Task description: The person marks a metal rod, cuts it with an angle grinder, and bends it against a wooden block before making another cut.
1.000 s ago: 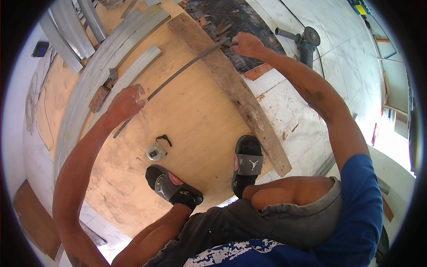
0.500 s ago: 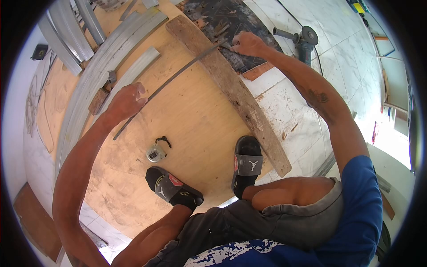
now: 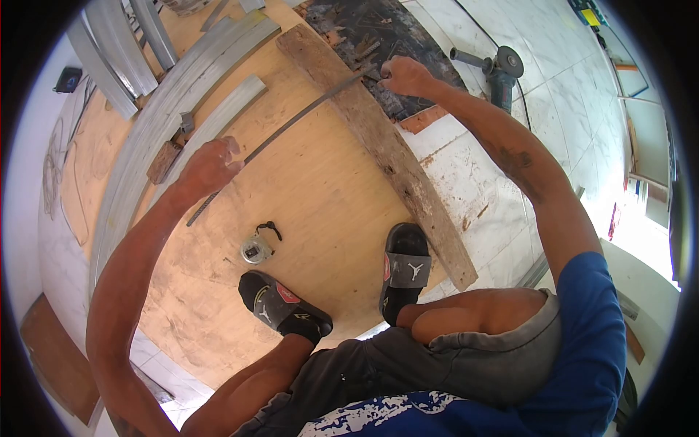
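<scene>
A thin ribbed steel bar [image 3: 291, 124], which looks like rebar, slants over the plywood from lower left to upper right. My left hand [image 3: 211, 167] is closed around its lower part, and the tail end sticks out below the fist. My right hand [image 3: 408, 76] is closed at the upper end, with fingertips pinched together; the exact contact there is hard to see. Beneath the upper part of the bar lies a rough wooden plank [image 3: 378, 156]. A tape measure [image 3: 255, 250] rests on the plywood board [image 3: 320, 197] near my left foot.
Curved-looking metal channels [image 3: 196, 69] lie at upper left, with a small wood block [image 3: 164, 162] beside them. An angle grinder [image 3: 502, 76] stands on the tiles at right, its cord trailing. A dark, debris-covered sheet [image 3: 393, 36] lies beyond the plank. My sandalled feet are on the plywood.
Both hands and the bar stay almost in place. The view has shifted very slightly, and my right hand sits a touch lower.
</scene>
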Demonstrator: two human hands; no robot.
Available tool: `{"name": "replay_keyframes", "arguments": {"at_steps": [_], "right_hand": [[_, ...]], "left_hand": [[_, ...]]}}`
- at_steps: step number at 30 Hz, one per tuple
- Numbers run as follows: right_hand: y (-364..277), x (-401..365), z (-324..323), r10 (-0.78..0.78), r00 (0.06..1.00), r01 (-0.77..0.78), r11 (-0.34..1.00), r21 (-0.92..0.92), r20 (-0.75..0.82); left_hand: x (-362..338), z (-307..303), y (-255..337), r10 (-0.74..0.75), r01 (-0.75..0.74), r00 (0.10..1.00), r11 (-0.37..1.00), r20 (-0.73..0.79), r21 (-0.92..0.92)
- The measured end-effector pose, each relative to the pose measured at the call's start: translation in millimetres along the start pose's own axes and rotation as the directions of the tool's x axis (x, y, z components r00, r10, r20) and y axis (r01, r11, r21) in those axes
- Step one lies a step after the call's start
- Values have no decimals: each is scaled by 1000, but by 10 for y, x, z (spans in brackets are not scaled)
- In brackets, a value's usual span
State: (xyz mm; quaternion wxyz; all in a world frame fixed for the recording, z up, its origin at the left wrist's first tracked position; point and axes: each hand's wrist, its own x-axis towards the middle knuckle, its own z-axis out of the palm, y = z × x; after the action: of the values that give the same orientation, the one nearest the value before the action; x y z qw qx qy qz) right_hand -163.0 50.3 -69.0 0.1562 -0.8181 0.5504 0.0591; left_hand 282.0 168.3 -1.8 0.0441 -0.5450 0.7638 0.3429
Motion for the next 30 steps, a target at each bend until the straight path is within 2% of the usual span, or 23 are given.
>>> {"name": "replay_keyframes", "arguments": {"at_steps": [4, 7, 13, 16, 22, 28, 30], "right_hand": [[-30, -13, -5, 1, 1000, 0, 1000, 26, -24], [-24, 2, 16, -5, 1000, 5, 1000, 21, -19], [-8, 16, -25, 59, 996, -60, 998, 25, 63], [-5, -53, -71, 6, 998, -4, 1000, -26, 68], [13, -53, -49, 0, 999, 4, 996, -92, 46], [-40, -97, -87, -30, 999, 34, 995, -89, 41], [-61, -93, -95, -31, 997, 37, 996, -85, 70]], "left_hand": [[70, 127, 19, 18, -15, 999, 997, -39, 74], [101, 308, 27, 130, -112, 976, 988, -173, 111], [181, 467, 26, 86, -70, 995, 965, -52, 254], [172, 453, -5, 116, -99, 992, 958, -47, 268], [52, 425, -24, 48, -38, 999, 952, -26, 305], [-27, 467, -182, 103, -79, 992, 956, -72, 283], [-31, 466, -190, 82, -64, 995, 958, -53, 279]]}}
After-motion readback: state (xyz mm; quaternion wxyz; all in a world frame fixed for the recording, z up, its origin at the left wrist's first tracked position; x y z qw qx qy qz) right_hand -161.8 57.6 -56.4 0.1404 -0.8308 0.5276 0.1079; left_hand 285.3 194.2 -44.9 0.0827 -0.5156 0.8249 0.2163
